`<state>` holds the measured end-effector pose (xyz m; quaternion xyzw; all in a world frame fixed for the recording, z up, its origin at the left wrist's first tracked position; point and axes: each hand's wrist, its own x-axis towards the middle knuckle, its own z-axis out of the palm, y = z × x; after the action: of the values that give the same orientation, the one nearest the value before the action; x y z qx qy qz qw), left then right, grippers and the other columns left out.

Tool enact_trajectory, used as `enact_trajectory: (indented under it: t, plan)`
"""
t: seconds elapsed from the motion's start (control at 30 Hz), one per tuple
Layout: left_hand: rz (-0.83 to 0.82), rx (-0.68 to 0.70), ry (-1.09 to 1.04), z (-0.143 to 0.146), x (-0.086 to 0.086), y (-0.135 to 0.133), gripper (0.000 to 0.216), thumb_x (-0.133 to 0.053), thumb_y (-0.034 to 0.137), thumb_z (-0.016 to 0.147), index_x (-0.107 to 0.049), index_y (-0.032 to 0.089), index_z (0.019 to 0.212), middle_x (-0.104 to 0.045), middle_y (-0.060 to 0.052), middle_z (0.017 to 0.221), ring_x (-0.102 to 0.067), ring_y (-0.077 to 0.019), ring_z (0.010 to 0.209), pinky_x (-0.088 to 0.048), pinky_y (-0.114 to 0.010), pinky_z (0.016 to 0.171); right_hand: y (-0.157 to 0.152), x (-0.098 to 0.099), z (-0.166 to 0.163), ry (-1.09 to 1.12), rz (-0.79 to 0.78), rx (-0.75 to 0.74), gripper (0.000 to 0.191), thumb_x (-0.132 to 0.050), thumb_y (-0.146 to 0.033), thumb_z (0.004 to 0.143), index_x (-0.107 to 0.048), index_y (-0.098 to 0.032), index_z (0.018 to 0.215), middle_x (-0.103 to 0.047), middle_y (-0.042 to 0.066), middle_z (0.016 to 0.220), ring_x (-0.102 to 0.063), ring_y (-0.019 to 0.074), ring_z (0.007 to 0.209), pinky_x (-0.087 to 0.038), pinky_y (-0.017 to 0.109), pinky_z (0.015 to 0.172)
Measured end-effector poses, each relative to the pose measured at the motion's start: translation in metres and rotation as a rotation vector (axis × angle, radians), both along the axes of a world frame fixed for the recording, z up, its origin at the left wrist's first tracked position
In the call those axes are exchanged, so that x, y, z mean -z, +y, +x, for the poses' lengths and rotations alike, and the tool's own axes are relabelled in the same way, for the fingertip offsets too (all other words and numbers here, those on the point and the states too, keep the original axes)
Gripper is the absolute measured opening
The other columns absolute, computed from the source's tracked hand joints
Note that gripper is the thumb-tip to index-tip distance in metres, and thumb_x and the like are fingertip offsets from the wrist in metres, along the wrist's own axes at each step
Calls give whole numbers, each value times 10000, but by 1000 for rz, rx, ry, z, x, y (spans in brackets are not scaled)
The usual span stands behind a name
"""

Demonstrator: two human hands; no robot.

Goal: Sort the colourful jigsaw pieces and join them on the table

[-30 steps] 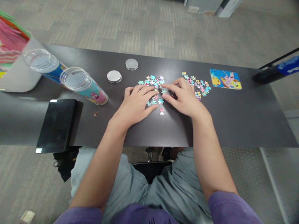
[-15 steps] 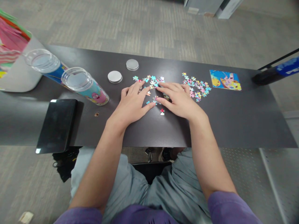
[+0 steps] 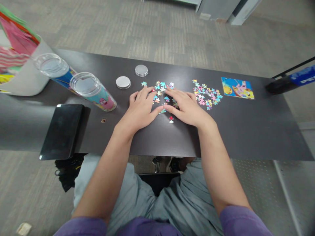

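Note:
Small jigsaw puzzle pieces (image 3: 162, 86) lie loosely on the dark table between my two hands. My left hand (image 3: 142, 109) rests palm down at their left side, fingers apart, with its thumb reaching toward the middle. On the right side my right hand (image 3: 185, 106) is also palm down and spread, its thumb tip close to the left thumb. Some pieces are partly hidden under the fingers. One red-and-white puzzle piece (image 3: 171, 119) sits alone nearer the front edge. Beyond my right hand lies a second heap of puzzle pieces (image 3: 205, 94).
A colourful cartoon picture card (image 3: 237, 88) lies at the right, near a dark bottle-like object (image 3: 283, 86) with a blue label. Two clear-topped tubes (image 3: 100, 95) stand left, beside white round lids (image 3: 123, 82). A black tablet (image 3: 62, 131) overhangs the front edge. A white bin (image 3: 36, 80) holds colourful items.
My fingers have shifted slightly among the pieces, and the thumbs are closer together. Some pieces between the hands have moved. The whole view has tilted a little.

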<state>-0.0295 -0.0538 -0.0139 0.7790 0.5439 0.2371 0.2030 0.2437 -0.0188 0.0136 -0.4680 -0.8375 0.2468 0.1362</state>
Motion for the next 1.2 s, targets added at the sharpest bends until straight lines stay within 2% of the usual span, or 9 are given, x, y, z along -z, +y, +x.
enact_trajectory:
  t: [0.17,0.27,0.37,0.47,0.6,0.73,0.87,1.03,1.2]
  plan:
    - [-6,-14,-22,-4,-4,3,706,-764,585,1193,-657,244,1802,-595,-247,1973,-505,-513,1882,-417,-769,1562,0,1,5,11,43,49,632,-609,-865,1256,-779,-516,1756,-647,16,1996,-542,450,1915,-322,851,1575]
    - [0,-19,-80,-7,-8,5,651,-730,532,1199,-645,222,1765,-687,-232,1863,-623,-462,1780,-511,-668,1523,-3,-4,7,26,48,64,600,-648,-793,1255,-796,-458,1729,-699,73,1948,-574,490,1882,-322,864,1562]
    - [24,-45,-140,-10,-13,6,582,-687,497,1223,-634,245,1745,-737,-200,1798,-692,-408,1702,-530,-615,1514,-4,-8,7,39,34,48,574,-719,-728,1225,-781,-472,1735,-718,63,1928,-552,504,1895,-297,882,1564]
    - [41,-38,-135,-11,-15,6,603,-692,475,1217,-623,236,1767,-712,-208,1842,-662,-407,1751,-500,-612,1542,-4,-9,6,31,30,39,574,-740,-712,1208,-781,-484,1733,-723,61,1921,-536,502,1902,-286,883,1568]
    - [42,4,-88,-12,-13,5,642,-754,485,1178,-648,218,1752,-696,-224,1861,-647,-432,1773,-544,-619,1499,-5,-11,5,34,44,55,556,-750,-674,1210,-799,-452,1718,-714,92,1924,-559,503,1882,-310,869,1566]
    - [92,15,-90,-16,-6,6,611,-841,471,1089,-686,205,1617,-742,-231,1773,-683,-438,1712,-596,-626,1447,-6,-15,7,20,52,37,555,-751,-656,1205,-785,-488,1733,-695,45,1949,-573,482,1880,-325,862,1577]
    - [133,14,-87,-21,-1,7,594,-832,387,1044,-684,205,1589,-767,-213,1704,-724,-430,1646,-630,-625,1414,-4,-16,12,-31,87,57,583,-680,-609,1222,-758,-471,1784,-675,37,1971,-576,486,1879,-344,879,1566]
    - [102,-2,-69,-22,-2,7,548,-805,336,1087,-696,233,1614,-764,-186,1716,-720,-415,1665,-604,-623,1460,-3,-12,16,-72,117,60,617,-666,-510,1229,-743,-400,1831,-689,100,1954,-593,532,1857,-397,884,1529]
    - [113,-25,-43,-21,-8,6,438,-674,265,1180,-742,214,1610,-798,-178,1691,-757,-378,1613,-626,-580,1425,-4,-12,14,-65,99,39,606,-667,-523,1237,-737,-381,1822,-685,107,1957,-582,485,1872,-394,818,1553]
